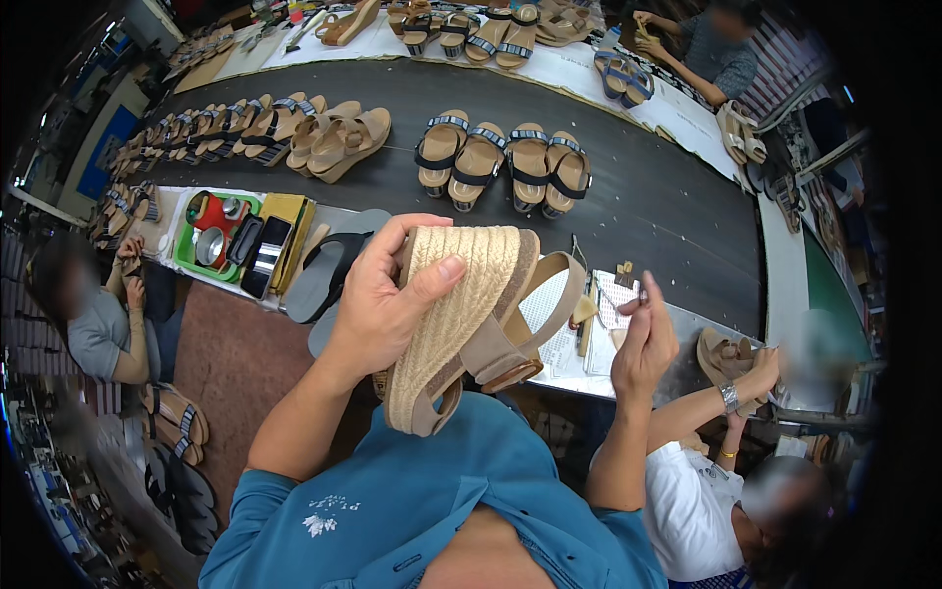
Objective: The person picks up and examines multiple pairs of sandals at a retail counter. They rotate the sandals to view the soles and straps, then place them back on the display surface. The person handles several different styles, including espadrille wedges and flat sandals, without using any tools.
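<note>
A taupe wedge sandal [461,304] with a braided, rope-like heel is tipped on its side in front of my chest. My left hand [397,294] grips it by the heel, the thumb pressed on the braid. Its straps and a buckle tab face right. Apart from the sandal, my right hand [645,344] is raised with the fingers curled in a pinch; a small dark thing shows at the fingertips, too small to name. Close behind that hand lie printed white sheets [613,299] and a small brush-like tool [585,312] at the bench edge.
Sandals with striped straps [500,162] stand on the dark conveyor belt [628,167], more in a row at left. A green tray [211,236] holds a metal cup, beside a phone [267,257]. Co-workers sit left, far right and close right, where an arm [706,404] reaches near mine.
</note>
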{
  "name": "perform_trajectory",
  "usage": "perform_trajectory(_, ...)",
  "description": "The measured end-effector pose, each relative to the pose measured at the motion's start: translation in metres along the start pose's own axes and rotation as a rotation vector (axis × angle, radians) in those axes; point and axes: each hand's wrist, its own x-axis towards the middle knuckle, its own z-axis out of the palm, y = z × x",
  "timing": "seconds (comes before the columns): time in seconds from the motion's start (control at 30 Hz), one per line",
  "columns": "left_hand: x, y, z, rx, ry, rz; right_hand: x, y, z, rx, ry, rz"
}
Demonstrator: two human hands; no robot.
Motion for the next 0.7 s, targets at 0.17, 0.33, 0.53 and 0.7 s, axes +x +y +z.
perform_trajectory(0.17, -0.008, 0.008, -0.001, 0.111, 0.019, -0.020, 0.015, -0.075, -0.013, -0.092, -0.279, -0.461)
perform_trajectory(0.33, -0.012, 0.009, -0.003, 0.189, 0.064, -0.013, 0.014, -0.089, -0.014, -0.159, -0.366, -0.482)
perform_trajectory(0.53, -0.015, 0.012, -0.006, 0.249, 0.084, -0.028, 0.012, -0.094, -0.013, -0.188, -0.370, -0.473)
perform_trajectory(0.7, -0.016, 0.007, -0.009, 0.251, 0.078, -0.022, 0.010, -0.093, -0.007, -0.114, -0.413, -0.448)
